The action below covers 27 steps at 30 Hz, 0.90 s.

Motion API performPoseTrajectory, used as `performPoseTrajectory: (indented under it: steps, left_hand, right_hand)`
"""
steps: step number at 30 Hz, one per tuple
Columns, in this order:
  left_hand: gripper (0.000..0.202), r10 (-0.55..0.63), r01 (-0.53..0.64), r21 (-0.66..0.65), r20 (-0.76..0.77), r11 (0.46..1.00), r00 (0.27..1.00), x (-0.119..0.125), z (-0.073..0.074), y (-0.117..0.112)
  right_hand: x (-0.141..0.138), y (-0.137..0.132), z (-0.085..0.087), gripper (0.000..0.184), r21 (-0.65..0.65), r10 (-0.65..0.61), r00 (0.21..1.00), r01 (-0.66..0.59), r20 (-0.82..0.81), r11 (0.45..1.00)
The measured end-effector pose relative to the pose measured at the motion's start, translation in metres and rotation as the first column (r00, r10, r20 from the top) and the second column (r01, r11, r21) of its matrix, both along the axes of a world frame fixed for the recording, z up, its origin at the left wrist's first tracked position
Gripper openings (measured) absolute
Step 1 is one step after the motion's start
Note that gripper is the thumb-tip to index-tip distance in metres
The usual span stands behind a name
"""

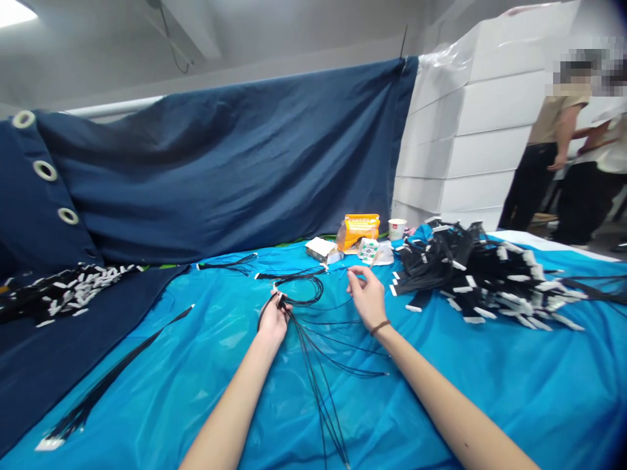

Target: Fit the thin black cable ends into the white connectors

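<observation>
In my left hand [275, 320] is a bundle of thin black wires [313, 352], gripped near a small connector. Some of the wires loop up and over beyond the fingers, while others fan out across the blue sheet toward me and to the right. My right hand [368, 297], with a dark band at the wrist, is closed in a pinch to the right of the bundle. One thin wire runs from the bundle to it; the tip between the fingers is too small to make out clearly.
A large heap of black cables with white connectors [470, 274] lies at right, another pile [73, 294] at left. A loose cable bundle [122, 365] lies at left. Behind stand a small box [321, 249], an orange bag [361, 232] and a paper cup [397, 228]. Two people are at far right.
</observation>
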<state>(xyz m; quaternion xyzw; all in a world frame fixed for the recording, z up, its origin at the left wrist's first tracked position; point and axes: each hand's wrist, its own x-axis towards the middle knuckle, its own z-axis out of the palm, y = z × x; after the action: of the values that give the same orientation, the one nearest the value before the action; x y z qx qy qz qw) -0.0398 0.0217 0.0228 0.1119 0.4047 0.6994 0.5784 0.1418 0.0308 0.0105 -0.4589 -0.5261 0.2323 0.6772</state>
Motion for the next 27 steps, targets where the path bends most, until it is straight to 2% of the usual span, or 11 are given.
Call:
performPoseTrajectory:
  steps: [9, 13, 15, 17, 20, 22, 24, 27]
  left_hand:
    - [0.014, -0.016, 0.016, -0.009, -0.019, 1.0, 1.0, 0.001, -0.003, 0.002]
    - [0.015, 0.013, -0.014, -0.022, -0.019, 1.0, 1.0, 0.002, -0.003, 0.001]
    - [0.017, 0.04, -0.04, -0.039, -0.009, 0.998, 0.999, 0.003, -0.003, 0.0]
    - [0.018, 0.055, -0.055, -0.041, 0.0, 0.998, 0.998, 0.002, -0.001, 0.0]
    - [0.017, 0.071, -0.071, -0.026, -0.002, 0.997, 0.997, 0.001, 0.001, -0.001]
    - [0.016, 0.083, -0.084, -0.015, -0.006, 0.996, 0.996, 0.001, 0.001, -0.001]
    - [0.015, 0.08, -0.08, -0.013, 0.002, 0.997, 0.997, 0.0, 0.0, -0.001]
    - [0.016, 0.054, -0.053, -0.038, 0.024, 0.998, 0.998, 0.0, -0.003, 0.0]
  right_hand:
    - [-0.006, -0.008, 0.004, 0.026, 0.034, 0.097, 0.995, -0.098, 0.031, 0.995]
    - [-0.009, -0.01, 0.005, 0.024, 0.057, 0.15, 0.989, -0.151, 0.021, 0.987]
    - [-0.011, -0.01, 0.005, 0.024, 0.043, 0.209, 0.976, -0.207, -0.052, 0.977]
    - [-0.011, -0.008, 0.006, 0.028, 0.006, 0.269, 0.94, -0.274, -0.211, 0.962]
    - [-0.007, -0.005, 0.007, 0.036, -0.054, 0.277, 0.817, -0.35, -0.505, 0.935]
    - [-0.003, -0.003, 0.008, 0.038, -0.069, 0.245, 0.732, -0.37, -0.636, 0.926]
    - [0.001, -0.002, 0.01, 0.037, -0.076, 0.222, 0.69, -0.373, -0.689, 0.925]
    - [0.003, -0.003, 0.012, 0.034, -0.092, 0.233, 0.71, -0.388, -0.665, 0.917]
